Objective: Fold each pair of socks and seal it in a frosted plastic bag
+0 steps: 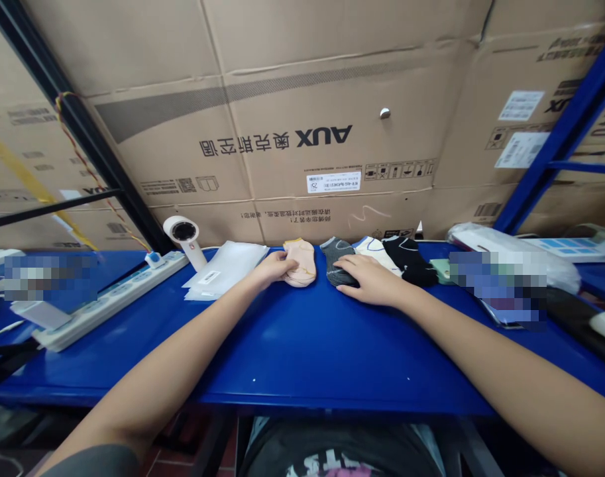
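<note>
A pale pink sock (305,265) with a yellow edge lies on the blue tabletop (302,351). My left hand (276,267) is at its left side, thumb over the fabric and fingers curled at the edge, pinching it. To the right, my right hand (369,278) rests on a dark grey sock (336,249), its fingers apart and thumb stretched toward me. Beside that, partly behind the right hand, is a white sock (379,250) with a blue line. A black sock (409,258) overlaps the white one's right side.
A stack of white plastic bags (227,265) lies left of the socks, near a small white handheld fan (185,235). Further left runs a long power strip (113,301). On the right are a light green object (440,270) and a clear plastic-wrapped package (515,255). Large cardboard boxes (282,79) stand behind.
</note>
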A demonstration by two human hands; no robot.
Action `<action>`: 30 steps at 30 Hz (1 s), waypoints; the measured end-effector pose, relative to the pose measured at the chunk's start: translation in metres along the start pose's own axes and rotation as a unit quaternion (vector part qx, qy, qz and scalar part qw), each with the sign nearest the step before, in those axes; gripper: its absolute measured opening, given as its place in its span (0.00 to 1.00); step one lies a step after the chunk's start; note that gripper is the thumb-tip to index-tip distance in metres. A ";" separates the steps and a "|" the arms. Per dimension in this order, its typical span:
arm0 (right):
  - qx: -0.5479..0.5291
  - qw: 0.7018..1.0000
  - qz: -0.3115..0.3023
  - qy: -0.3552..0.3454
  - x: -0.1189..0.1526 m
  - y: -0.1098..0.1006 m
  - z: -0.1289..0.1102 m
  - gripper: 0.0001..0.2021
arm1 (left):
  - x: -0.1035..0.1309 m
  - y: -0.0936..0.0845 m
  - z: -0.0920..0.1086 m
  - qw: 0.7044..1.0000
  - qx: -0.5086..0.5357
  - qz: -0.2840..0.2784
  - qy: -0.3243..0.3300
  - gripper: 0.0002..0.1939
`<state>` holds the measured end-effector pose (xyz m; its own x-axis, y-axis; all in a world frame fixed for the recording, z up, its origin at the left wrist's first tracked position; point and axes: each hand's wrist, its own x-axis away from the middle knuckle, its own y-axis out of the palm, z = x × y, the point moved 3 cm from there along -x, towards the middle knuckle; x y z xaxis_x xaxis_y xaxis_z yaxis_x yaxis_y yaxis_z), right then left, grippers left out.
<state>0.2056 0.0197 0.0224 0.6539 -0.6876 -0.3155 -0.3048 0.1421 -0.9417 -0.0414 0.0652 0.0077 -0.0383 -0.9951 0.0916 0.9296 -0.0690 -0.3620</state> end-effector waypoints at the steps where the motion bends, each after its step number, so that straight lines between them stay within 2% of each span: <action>1: 0.008 1.000 -0.012 0.000 0.000 0.003 -0.002 0.25 | 0.002 0.008 0.001 1.000 0.017 -0.018 0.006 0.15; 4: 0.042 0.998 -0.033 0.014 -0.001 0.011 -0.008 0.23 | 0.005 0.030 0.003 0.995 0.055 -0.072 0.035 0.20; 6: 0.074 0.996 -0.039 0.032 -0.002 0.012 -0.011 0.21 | 0.001 0.037 0.003 0.995 0.022 -0.076 0.056 0.21; 8: 0.086 0.994 -0.047 0.037 -0.003 0.007 -0.011 0.22 | -0.004 0.037 0.004 0.996 -0.029 -0.050 0.067 0.24; 11: 0.052 0.997 -0.049 0.025 -0.002 -0.008 0.000 0.26 | -0.008 0.029 0.012 0.987 -0.121 0.030 0.105 0.36; 12: 0.040 0.998 -0.039 0.031 -0.001 -0.015 0.008 0.27 | -0.008 0.028 0.017 0.973 -0.178 0.058 0.134 0.39; 14: 0.049 0.997 0.000 0.066 0.001 -0.027 0.030 0.27 | -0.005 0.032 0.027 0.927 -0.305 0.083 0.199 0.39; 16: 0.083 0.986 0.030 0.143 0.006 -0.031 0.055 0.28 | -0.005 0.045 0.035 0.889 -0.393 0.056 0.229 0.36; 17: 0.096 0.977 0.021 0.188 0.008 -0.029 0.066 0.30 | -0.006 0.052 0.037 0.879 -0.418 0.034 0.226 0.36; 19: 0.080 0.958 -0.055 0.271 0.013 -0.018 0.084 0.34 | -0.011 0.066 0.038 0.872 -0.452 -0.009 0.189 0.40; 22: 0.016 0.934 -0.146 0.327 0.018 -0.002 0.095 0.38 | -0.019 0.078 0.034 0.870 -0.476 -0.050 0.116 0.44; 24: 0.004 0.931 -0.154 0.331 0.017 0.001 0.096 0.39 | -0.022 0.081 0.031 0.869 -0.482 -0.054 0.096 0.46; 30: 0.011 0.931 -0.151 0.333 0.014 -0.001 0.095 0.40 | -0.024 0.082 0.026 0.861 -0.496 -0.060 0.100 0.47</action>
<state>0.2810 0.0779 0.0078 0.1302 -0.9865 0.0993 -0.1575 -0.1195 -0.9803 0.0451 0.0852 -0.0003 -0.2671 -0.9619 0.0579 0.1491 -0.1006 -0.9837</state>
